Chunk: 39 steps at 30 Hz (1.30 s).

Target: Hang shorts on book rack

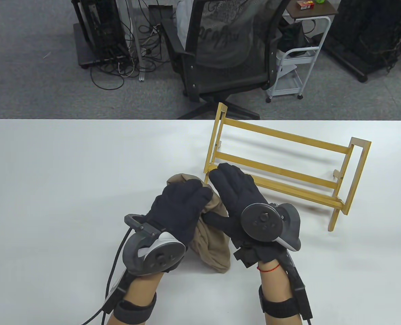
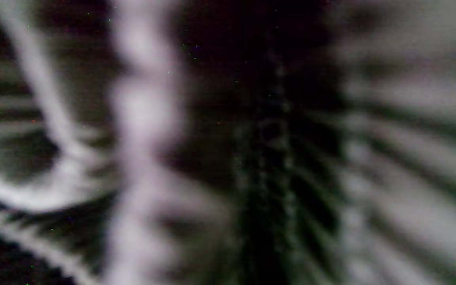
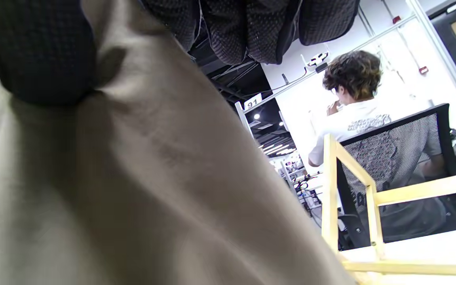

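The tan shorts (image 1: 211,241) lie bunched on the white table (image 1: 51,176) between my two hands. My left hand (image 1: 182,206) rests on top of the cloth, fingers curled over it. My right hand (image 1: 232,194) holds the cloth's right side, thumb pressed into the fabric, fingertips near the rack's left post. The wooden book rack (image 1: 281,166) stands just right of the shorts. In the right wrist view the tan cloth (image 3: 133,190) fills the left, under my gloved fingers (image 3: 251,27), with the rack's post (image 3: 331,198) at the right. The left wrist view is a dark blur.
Beyond the table's far edge stand a black mesh office chair (image 1: 227,47), a white trolley (image 1: 298,67) and cables on the floor. In the right wrist view a person in a white shirt (image 3: 354,114) sits behind the chair.
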{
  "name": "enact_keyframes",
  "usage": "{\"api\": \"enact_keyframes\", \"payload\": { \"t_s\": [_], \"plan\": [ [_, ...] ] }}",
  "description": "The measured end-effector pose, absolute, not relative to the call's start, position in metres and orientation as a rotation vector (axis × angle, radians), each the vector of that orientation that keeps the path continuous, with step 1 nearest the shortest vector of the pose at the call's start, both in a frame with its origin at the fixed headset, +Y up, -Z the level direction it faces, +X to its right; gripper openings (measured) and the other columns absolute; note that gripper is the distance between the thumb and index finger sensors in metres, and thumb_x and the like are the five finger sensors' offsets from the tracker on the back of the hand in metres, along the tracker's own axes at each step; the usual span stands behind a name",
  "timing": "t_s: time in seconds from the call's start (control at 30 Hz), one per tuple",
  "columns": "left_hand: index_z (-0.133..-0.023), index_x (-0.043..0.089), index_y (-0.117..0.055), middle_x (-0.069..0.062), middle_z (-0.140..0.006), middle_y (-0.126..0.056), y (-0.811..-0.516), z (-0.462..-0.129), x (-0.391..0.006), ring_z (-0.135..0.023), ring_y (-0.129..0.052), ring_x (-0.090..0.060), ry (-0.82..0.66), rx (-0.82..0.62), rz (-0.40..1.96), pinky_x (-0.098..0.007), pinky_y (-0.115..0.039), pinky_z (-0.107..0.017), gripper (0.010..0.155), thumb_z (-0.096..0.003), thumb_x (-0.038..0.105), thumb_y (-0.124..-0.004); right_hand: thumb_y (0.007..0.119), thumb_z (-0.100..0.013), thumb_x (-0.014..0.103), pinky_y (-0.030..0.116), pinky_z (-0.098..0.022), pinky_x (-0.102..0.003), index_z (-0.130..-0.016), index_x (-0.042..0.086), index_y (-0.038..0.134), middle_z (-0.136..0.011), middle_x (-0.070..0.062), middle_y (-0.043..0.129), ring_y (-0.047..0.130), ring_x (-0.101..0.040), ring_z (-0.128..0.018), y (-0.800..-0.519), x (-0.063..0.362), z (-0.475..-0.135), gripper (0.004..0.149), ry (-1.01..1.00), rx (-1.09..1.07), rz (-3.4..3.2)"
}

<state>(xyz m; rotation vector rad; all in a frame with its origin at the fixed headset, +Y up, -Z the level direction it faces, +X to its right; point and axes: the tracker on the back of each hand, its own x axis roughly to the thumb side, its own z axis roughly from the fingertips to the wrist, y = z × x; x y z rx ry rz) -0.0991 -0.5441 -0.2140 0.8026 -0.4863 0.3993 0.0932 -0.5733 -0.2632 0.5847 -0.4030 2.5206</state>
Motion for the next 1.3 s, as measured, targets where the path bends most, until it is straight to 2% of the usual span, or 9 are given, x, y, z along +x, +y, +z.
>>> {"api": "enact_keyframes", "payload": {
  "t_s": [0.13, 0.43, 0.8, 0.93, 1.1, 1.3],
  "plan": [
    [-0.074, 0.035, -0.091, 0.005, -0.084, -0.092, -0.546, -0.211, -0.091, -0.063, -0.100, -0.030, -0.526, 0.809, 0.389, -0.038, -0.088, -0.035, 0.036, -0.0417, 0.020, -0.094, 0.084, -0.036, 0.063, 0.051, -0.083, -0.051, -0.109, 0.035, 0.047, -0.121, 0.000, 0.049, 0.054, -0.029, -0.114, -0.577, 0.096, -0.268, 0.087, -0.397, 0.608, 2.442],
    [-0.074, 0.036, -0.091, 0.007, -0.084, -0.092, -0.548, -0.210, -0.087, -0.065, -0.100, -0.030, -0.567, 0.819, 0.362, -0.038, -0.087, -0.037, 0.036, -0.0422, 0.020, -0.094, 0.089, -0.038, 0.052, 0.067, -0.077, -0.043, -0.101, 0.033, 0.065, -0.108, 0.003, 0.074, 0.079, -0.024, -0.100, -0.581, 0.098, -0.270, 0.070, -0.350, 0.630, 2.331],
    [-0.078, 0.037, -0.088, 0.007, -0.089, -0.088, -0.551, -0.215, -0.087, -0.073, -0.097, -0.030, -0.568, 0.769, 0.349, -0.042, -0.085, -0.045, 0.038, -0.0436, 0.022, -0.091, 0.092, -0.037, 0.048, 0.082, -0.064, -0.038, -0.085, 0.034, 0.082, -0.086, 0.005, 0.095, 0.099, -0.018, -0.076, -0.579, 0.098, -0.267, 0.051, -0.474, 0.564, 2.369],
    [-0.083, 0.038, -0.085, 0.007, -0.093, -0.086, -0.552, -0.216, -0.087, -0.078, -0.094, -0.031, -0.560, 0.745, 0.354, -0.044, -0.083, -0.049, 0.041, -0.0446, 0.025, -0.090, 0.093, -0.037, 0.047, 0.085, -0.061, -0.037, -0.082, 0.033, 0.084, -0.081, 0.004, 0.098, 0.102, -0.017, -0.071, -0.576, 0.101, -0.265, 0.049, -0.505, 0.542, 2.382],
    [-0.092, 0.038, -0.078, 0.006, -0.099, -0.081, -0.553, -0.219, -0.090, -0.086, -0.088, -0.033, -0.534, 0.707, 0.340, -0.048, -0.078, -0.056, 0.047, -0.0462, 0.034, -0.087, 0.094, -0.036, 0.047, 0.086, -0.059, -0.037, -0.081, 0.033, 0.086, -0.079, 0.004, 0.099, 0.103, -0.017, -0.069, -0.572, 0.105, -0.262, 0.047, -0.541, 0.524, 2.402],
    [-0.096, 0.041, -0.074, 0.005, -0.104, -0.077, -0.553, -0.218, -0.094, -0.094, -0.080, -0.035, -0.488, 0.709, 0.218, -0.053, -0.071, -0.064, 0.052, -0.0459, 0.046, -0.085, 0.094, -0.036, 0.046, 0.086, -0.058, -0.037, -0.080, 0.033, 0.087, -0.078, 0.004, 0.100, 0.104, -0.018, -0.068, -0.569, 0.109, -0.260, 0.047, -0.560, 0.509, 2.432]
  ]
}}
